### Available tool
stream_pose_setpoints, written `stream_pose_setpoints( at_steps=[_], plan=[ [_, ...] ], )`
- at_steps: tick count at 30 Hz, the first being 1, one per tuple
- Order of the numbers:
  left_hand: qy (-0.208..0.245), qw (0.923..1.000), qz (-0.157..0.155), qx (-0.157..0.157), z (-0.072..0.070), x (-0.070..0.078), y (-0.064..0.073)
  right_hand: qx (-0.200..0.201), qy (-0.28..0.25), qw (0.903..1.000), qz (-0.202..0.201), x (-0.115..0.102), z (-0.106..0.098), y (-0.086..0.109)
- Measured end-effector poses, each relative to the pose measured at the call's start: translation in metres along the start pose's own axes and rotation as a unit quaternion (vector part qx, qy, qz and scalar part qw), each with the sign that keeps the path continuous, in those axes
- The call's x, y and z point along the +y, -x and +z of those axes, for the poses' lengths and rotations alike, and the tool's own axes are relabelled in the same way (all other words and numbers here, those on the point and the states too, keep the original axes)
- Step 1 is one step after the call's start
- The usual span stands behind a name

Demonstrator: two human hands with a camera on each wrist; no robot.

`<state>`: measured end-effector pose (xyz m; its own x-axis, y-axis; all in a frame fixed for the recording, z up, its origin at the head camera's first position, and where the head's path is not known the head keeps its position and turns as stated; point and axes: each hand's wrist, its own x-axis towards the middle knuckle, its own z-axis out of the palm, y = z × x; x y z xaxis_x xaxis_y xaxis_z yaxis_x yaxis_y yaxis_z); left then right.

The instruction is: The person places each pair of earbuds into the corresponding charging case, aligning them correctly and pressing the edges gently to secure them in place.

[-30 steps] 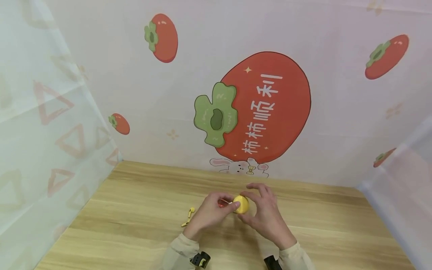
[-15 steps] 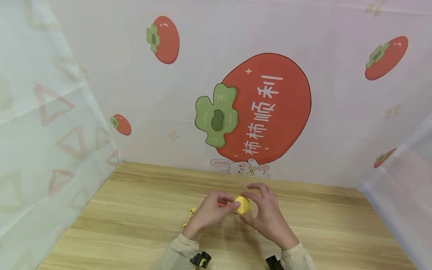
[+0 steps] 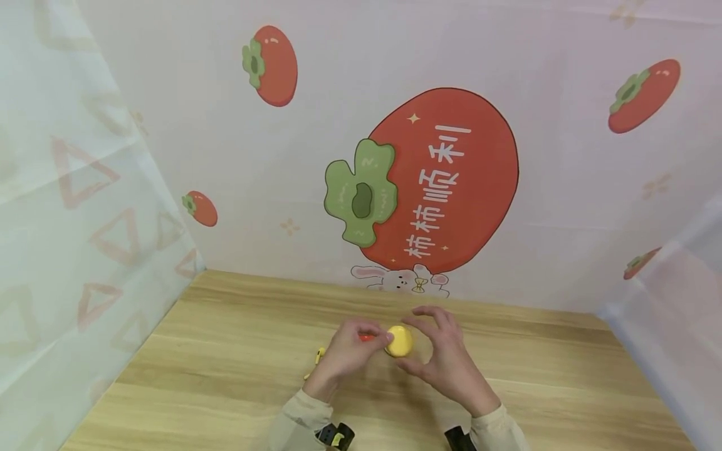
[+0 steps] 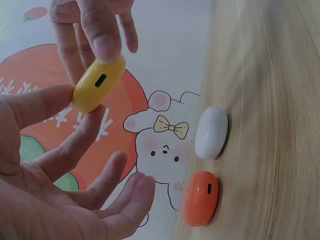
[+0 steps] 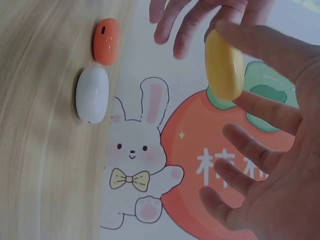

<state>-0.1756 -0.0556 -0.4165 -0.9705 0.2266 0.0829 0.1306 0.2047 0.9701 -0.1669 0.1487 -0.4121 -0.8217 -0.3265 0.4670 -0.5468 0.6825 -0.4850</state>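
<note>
Found a yellow case (image 3: 402, 342) lifted off the wooden table (image 3: 197, 376), between both hands, with a dark slot (image 4: 101, 80) facing the left wrist camera. Observed the left hand (image 3: 351, 346) pinching one edge of the case between thumb and forefinger — lower fingers loosely bent, off the case. Observed the right hand (image 3: 442, 351) gripping the case at opposite edges between thumb and forefinger, other fingers spaced apart. Noted on the table, just beside each other, a white case (image 4: 212, 132) and an orange case (image 4: 201, 199). Recorded yellow earbuds (image 3: 319, 355) beside the left wrist, partly covered. Listed behind: a wall print of a red persimmon (image 3: 479, 175) and a rabbit (image 3: 392, 281)
</note>
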Motion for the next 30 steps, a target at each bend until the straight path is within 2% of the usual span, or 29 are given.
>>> stream_pose_setpoints(
  at_steps=[6,9,12,15,17,19,26,30],
  plan=[
    [0.021,0.9987,-0.023,0.041,0.0006,0.0022,0.0035,-0.012,-0.062,0.9965,0.056,0.0078,-0.0027,-0.0002],
    [0.032,0.9976,-0.022,0.057,0.0010,0.0025,0.0027,-0.025,-0.113,0.9878,0.104,0.0101,-0.0037,-0.0027],
    [0.037,0.9967,-0.020,0.069,0.0010,0.0024,0.0012,-0.041,-0.186,0.9676,0.165,0.0108,-0.0057,-0.0056],
    [0.047,0.9961,-0.014,0.074,0.0015,0.0027,-0.0004,-0.048,-0.267,0.9370,0.220,0.0108,-0.0080,-0.0075],
    [0.052,0.9957,-0.008,0.076,0.0015,0.0033,-0.0006,-0.049,-0.302,0.9216,0.239,0.0101,-0.0090,-0.0085],
    [0.062,0.9951,-0.008,0.076,0.0019,0.0038,-0.0005,-0.050,-0.325,0.9115,0.247,0.0089,-0.0092,-0.0087],
    [0.116,0.9910,-0.020,0.065,0.0048,0.0047,0.0006,-0.049,-0.357,0.9008,0.243,0.0066,-0.0059,-0.0077],
    [0.115,0.9911,-0.013,0.066,0.0054,0.0044,0.0012,-0.048,-0.362,0.8987,0.243,0.0062,-0.0054,-0.0079]
  ],
)
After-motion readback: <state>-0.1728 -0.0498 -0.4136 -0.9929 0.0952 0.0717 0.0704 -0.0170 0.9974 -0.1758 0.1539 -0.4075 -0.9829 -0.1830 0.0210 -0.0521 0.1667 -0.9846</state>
